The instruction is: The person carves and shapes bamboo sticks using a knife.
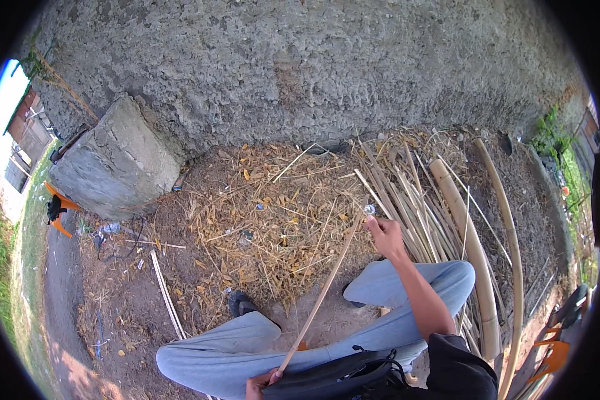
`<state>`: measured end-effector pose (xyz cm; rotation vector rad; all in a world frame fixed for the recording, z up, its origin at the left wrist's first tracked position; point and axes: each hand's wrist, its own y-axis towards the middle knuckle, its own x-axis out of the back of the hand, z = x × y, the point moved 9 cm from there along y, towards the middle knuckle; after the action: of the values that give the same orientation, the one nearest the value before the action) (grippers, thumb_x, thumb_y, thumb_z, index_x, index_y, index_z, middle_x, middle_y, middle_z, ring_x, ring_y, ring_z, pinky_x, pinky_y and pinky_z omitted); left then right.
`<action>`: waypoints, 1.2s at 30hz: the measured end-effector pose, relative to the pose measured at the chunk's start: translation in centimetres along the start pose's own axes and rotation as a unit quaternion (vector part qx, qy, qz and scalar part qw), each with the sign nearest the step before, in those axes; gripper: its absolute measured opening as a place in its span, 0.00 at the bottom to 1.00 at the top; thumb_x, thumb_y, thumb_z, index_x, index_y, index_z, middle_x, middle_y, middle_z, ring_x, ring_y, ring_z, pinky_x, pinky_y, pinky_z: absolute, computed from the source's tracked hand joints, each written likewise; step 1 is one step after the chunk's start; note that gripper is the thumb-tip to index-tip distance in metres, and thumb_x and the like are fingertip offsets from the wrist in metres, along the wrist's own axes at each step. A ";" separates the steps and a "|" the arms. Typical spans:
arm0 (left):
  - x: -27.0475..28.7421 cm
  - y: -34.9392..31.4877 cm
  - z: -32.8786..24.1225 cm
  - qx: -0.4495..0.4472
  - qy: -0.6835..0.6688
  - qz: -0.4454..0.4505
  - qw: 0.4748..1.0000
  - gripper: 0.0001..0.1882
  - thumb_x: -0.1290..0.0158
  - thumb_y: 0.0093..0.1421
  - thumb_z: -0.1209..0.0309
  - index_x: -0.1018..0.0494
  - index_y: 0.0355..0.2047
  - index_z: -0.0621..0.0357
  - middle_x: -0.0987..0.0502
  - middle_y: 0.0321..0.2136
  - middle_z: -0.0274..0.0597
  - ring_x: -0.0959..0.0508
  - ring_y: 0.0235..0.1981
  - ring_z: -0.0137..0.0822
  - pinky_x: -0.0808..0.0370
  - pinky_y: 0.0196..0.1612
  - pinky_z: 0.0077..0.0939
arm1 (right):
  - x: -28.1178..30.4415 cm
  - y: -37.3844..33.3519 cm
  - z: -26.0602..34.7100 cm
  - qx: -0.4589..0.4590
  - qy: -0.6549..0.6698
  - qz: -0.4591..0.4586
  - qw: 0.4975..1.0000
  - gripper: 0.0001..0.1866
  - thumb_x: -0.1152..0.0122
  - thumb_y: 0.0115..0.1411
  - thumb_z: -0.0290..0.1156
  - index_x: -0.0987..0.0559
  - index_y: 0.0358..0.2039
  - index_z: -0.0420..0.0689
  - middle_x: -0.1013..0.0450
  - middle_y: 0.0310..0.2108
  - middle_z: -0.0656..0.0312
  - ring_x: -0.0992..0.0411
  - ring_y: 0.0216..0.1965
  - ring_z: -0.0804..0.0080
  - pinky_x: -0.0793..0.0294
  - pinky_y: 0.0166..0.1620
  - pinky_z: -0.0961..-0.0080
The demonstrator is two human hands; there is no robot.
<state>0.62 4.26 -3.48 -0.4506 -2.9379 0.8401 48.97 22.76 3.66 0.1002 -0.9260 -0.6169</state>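
A long, thin bamboo strip [323, 291] slants from my lap up toward the right. Its near end is gripped by my left hand [265, 384], low over my thigh and partly cut off by the lower edge. Close to the strip's far end, my right hand [387, 238] is closed, thumb and fingers pressed together. A small silvery, shiny thing [369, 209] shows at its fingertips; its kind is too small to tell. Whether the right fingers also touch the strip is unclear.
Many split bamboo strips [413, 207] lie at the right beside a thick bamboo pole [470, 253] and a thinner curved pole [507, 233]. A rough wall [327, 67] rises ahead, a concrete block [120, 160] at left. Dry leaves and straw cover the ground.
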 end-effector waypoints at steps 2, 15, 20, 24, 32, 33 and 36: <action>-1.2 0.1 -2.2 0.028 -0.041 -0.016 0.999 0.24 0.55 0.67 0.53 0.22 0.29 0.62 0.24 0.30 0.32 0.27 0.33 0.26 0.30 0.40 0.24 | -6.3 -3.7 -2.5 -0.414 0.647 0.165 0.619 0.24 0.52 0.69 0.48 0.21 0.28 0.40 0.38 0.09 0.69 0.42 0.10 0.76 0.46 0.16 0.75; -2.1 1.5 -5.8 0.001 0.072 -0.059 0.996 0.26 0.52 0.68 0.49 0.37 0.16 0.48 0.40 0.17 0.20 0.43 0.20 0.17 0.48 0.24 0.19 | -6.0 -18.4 16.1 0.185 0.139 0.332 0.914 0.15 0.44 0.63 0.48 0.18 0.33 0.49 0.23 0.22 0.56 0.25 0.20 0.53 0.27 0.23 0.59; -1.5 1.3 -5.1 -0.003 0.067 -0.087 0.994 0.26 0.52 0.67 0.47 0.35 0.16 0.48 0.40 0.16 0.20 0.44 0.19 0.19 0.51 0.23 0.21 | -6.3 -19.5 16.8 0.236 0.113 0.289 0.921 0.15 0.41 0.61 0.48 0.18 0.32 0.50 0.23 0.23 0.60 0.25 0.18 0.57 0.26 0.20 0.61; -1.5 0.7 -5.3 0.004 0.081 -0.082 0.993 0.26 0.53 0.67 0.46 0.35 0.16 0.48 0.41 0.16 0.20 0.44 0.19 0.19 0.52 0.23 0.22 | -5.8 -17.7 16.1 0.207 0.129 0.209 0.947 0.14 0.37 0.58 0.46 0.18 0.31 0.48 0.23 0.22 0.61 0.26 0.17 0.59 0.28 0.17 0.64; -1.4 0.9 -5.0 0.010 0.063 -0.075 0.995 0.28 0.54 0.67 0.45 0.38 0.14 0.48 0.42 0.15 0.21 0.45 0.19 0.19 0.52 0.23 0.22 | -5.8 -17.5 16.2 0.252 0.080 0.149 0.953 0.13 0.32 0.54 0.43 0.19 0.30 0.46 0.26 0.19 0.64 0.28 0.14 0.64 0.31 0.14 0.70; -1.5 0.8 -5.1 0.011 0.063 -0.075 0.995 0.28 0.54 0.67 0.45 0.38 0.14 0.48 0.42 0.15 0.21 0.45 0.19 0.19 0.52 0.23 0.22 | -5.9 -17.5 16.2 0.252 0.081 0.150 0.953 0.13 0.32 0.54 0.43 0.19 0.30 0.46 0.26 0.19 0.64 0.28 0.14 0.64 0.31 0.14 0.70; -1.8 0.8 -6.0 -0.014 0.050 -0.072 0.996 0.29 0.54 0.67 0.45 0.37 0.14 0.48 0.42 0.15 0.21 0.45 0.19 0.19 0.52 0.23 0.22 | -5.6 -17.4 16.1 0.255 0.082 0.127 0.955 0.13 0.32 0.54 0.43 0.20 0.30 0.46 0.27 0.19 0.64 0.29 0.13 0.65 0.33 0.14 0.70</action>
<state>3.36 7.41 1.29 -0.2698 -2.8513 0.7387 26.10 14.26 3.53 0.4810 -0.9004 -0.1157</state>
